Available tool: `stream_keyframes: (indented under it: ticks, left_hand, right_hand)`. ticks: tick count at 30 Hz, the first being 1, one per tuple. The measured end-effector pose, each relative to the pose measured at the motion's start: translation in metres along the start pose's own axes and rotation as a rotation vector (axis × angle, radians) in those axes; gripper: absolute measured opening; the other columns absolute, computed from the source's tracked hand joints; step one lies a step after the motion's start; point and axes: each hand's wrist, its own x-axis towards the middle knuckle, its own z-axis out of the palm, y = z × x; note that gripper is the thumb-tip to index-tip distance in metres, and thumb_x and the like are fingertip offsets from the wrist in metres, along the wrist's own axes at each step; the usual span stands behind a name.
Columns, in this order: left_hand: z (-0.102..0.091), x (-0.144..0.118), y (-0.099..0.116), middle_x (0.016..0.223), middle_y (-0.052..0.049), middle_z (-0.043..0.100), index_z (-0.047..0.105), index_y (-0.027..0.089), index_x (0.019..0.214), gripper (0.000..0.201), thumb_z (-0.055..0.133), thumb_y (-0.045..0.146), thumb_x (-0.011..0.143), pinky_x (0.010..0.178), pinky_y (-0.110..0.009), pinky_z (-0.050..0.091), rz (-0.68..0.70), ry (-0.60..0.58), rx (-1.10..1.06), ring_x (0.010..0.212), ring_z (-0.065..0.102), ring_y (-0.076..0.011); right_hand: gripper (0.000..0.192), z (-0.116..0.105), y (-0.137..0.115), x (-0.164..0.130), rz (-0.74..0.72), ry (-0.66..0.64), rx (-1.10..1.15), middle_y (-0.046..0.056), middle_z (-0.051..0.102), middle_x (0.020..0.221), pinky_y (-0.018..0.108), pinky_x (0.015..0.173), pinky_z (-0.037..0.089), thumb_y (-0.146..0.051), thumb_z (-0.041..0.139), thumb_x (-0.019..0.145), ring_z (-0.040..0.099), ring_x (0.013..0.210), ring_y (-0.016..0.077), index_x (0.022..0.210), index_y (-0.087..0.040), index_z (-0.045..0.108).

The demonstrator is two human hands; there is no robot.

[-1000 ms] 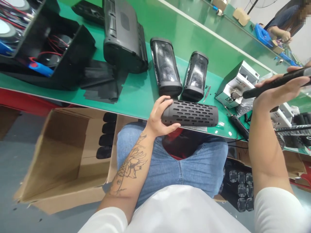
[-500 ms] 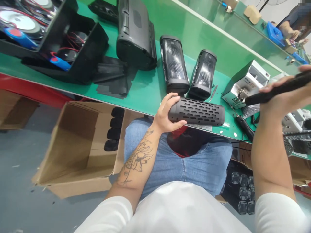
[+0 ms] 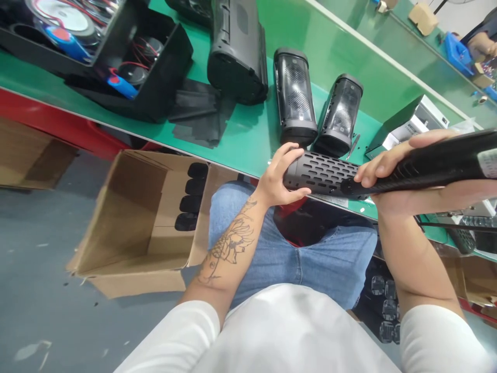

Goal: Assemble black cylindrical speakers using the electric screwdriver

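Observation:
My left hand (image 3: 280, 176) grips the left end of a dark grey speaker housing (image 3: 320, 173) with rows of slots, thumb at the near side and fingers over the top. The housing lies along the near edge of the green bench. My right hand (image 3: 404, 166) is closed round a black electric screwdriver (image 3: 438, 160), held nearly level with its front end over the housing's right end. That end hides the spot below it, so I cannot tell whether it touches. Just behind the housing stand two speaker bodies with clear fronts, a larger one (image 3: 295, 96) and a smaller one (image 3: 340, 114).
Black bins (image 3: 163, 67) hold speaker drivers, red wires and blue parts at the left. Beside them are dark sheets (image 3: 198, 111) and a large black case (image 3: 236, 52). A cardboard box (image 3: 128, 217) stands below. A metal-cased device (image 3: 411, 122) is at right; another person's hand (image 3: 481, 46) is beyond.
My right hand has brought the screwdriver left and down from the right side to the housing's right end. My left hand keeps its hold; the whole view has shifted slightly.

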Motion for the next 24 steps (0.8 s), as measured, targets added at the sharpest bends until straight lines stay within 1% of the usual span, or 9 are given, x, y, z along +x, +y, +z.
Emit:
stream_keyframes:
  ticks: [3,5,7,10,12,14,16,20,24]
  left_hand:
    - [0.000,0.000,-0.001,0.157,-0.023,0.053,0.042,0.024,0.162,0.094,0.076,0.074,0.090,0.123,-0.064,0.051,-0.016,-0.019,0.011,0.149,0.058,-0.0416]
    - [0.000,0.000,-0.001,0.156,-0.023,0.054,0.043,0.023,0.161,0.093,0.075,0.075,0.090,0.122,-0.063,0.052,-0.022,-0.021,0.011,0.148,0.058,-0.0411]
    - [0.001,0.001,0.000,0.154,-0.022,0.055,0.044,0.023,0.160,0.092,0.076,0.073,0.091,0.121,-0.062,0.053,-0.015,-0.010,-0.002,0.146,0.060,-0.0403]
    - [0.001,0.002,0.002,0.152,-0.022,0.056,0.047,0.022,0.159,0.089,0.077,0.071,0.091,0.119,-0.061,0.055,0.000,0.012,-0.026,0.144,0.062,-0.0393]
    - [0.001,0.003,0.003,0.152,-0.022,0.056,0.047,0.021,0.159,0.089,0.077,0.070,0.091,0.119,-0.061,0.056,0.000,0.012,-0.029,0.143,0.062,-0.0391]
    - [0.000,0.002,0.003,0.153,-0.023,0.056,0.047,0.021,0.158,0.088,0.077,0.070,0.091,0.119,-0.062,0.055,-0.016,-0.005,-0.021,0.144,0.061,-0.0395]
    - [0.000,0.002,0.002,0.153,-0.022,0.056,0.046,0.021,0.158,0.089,0.076,0.071,0.091,0.121,-0.064,0.054,-0.039,-0.030,-0.007,0.145,0.060,-0.0398]
    - [0.000,0.001,0.002,0.153,-0.022,0.057,0.046,0.021,0.158,0.088,0.075,0.072,0.091,0.122,-0.063,0.053,-0.040,-0.039,0.003,0.146,0.060,-0.0391]
    - [0.000,0.002,0.004,0.151,-0.023,0.057,0.046,0.021,0.157,0.087,0.074,0.072,0.092,0.120,-0.061,0.056,-0.034,-0.031,0.006,0.145,0.061,-0.0383]
  right_hand:
    - [0.060,-0.006,0.000,0.006,-0.001,-0.108,0.048,0.001,0.064,0.072,0.032,0.056,0.060,-0.082,0.082,0.088,0.066,0.059,0.0193,0.099,-0.024,0.075]
    - [0.057,-0.003,-0.004,0.007,0.079,-0.149,0.034,0.002,0.066,0.075,0.035,0.060,0.063,-0.077,0.088,0.086,0.069,0.063,0.0215,0.095,-0.022,0.074]
    - [0.058,0.007,-0.004,0.005,0.107,-0.116,0.035,0.003,0.066,0.073,0.035,0.058,0.063,-0.076,0.090,0.084,0.068,0.062,0.0216,0.091,-0.021,0.073]
    - [0.063,0.022,0.005,0.001,-0.053,-0.011,0.110,0.001,0.058,0.064,0.029,0.047,0.054,-0.081,0.081,0.088,0.056,0.049,0.0162,0.089,-0.019,0.072]
    - [0.065,0.027,0.010,-0.001,-0.080,-0.016,0.126,0.001,0.056,0.062,0.027,0.046,0.052,-0.084,0.076,0.090,0.053,0.046,0.0149,0.088,-0.019,0.072]
    - [0.064,0.025,0.011,0.000,-0.009,-0.089,0.103,0.001,0.057,0.064,0.029,0.050,0.055,-0.083,0.078,0.089,0.057,0.050,0.0165,0.088,-0.020,0.071]
    - [0.064,0.021,0.009,0.001,0.038,-0.117,0.095,0.001,0.059,0.065,0.030,0.053,0.056,-0.084,0.079,0.087,0.059,0.052,0.0176,0.088,-0.020,0.070]
    - [0.064,0.017,0.007,-0.001,0.044,-0.094,0.114,0.001,0.059,0.065,0.029,0.052,0.056,-0.084,0.080,0.086,0.059,0.052,0.0173,0.088,-0.020,0.069]
    - [0.067,0.022,0.019,-0.005,-0.039,-0.012,0.110,-0.001,0.054,0.061,0.026,0.046,0.051,-0.086,0.076,0.089,0.052,0.045,0.0146,0.086,-0.020,0.065]
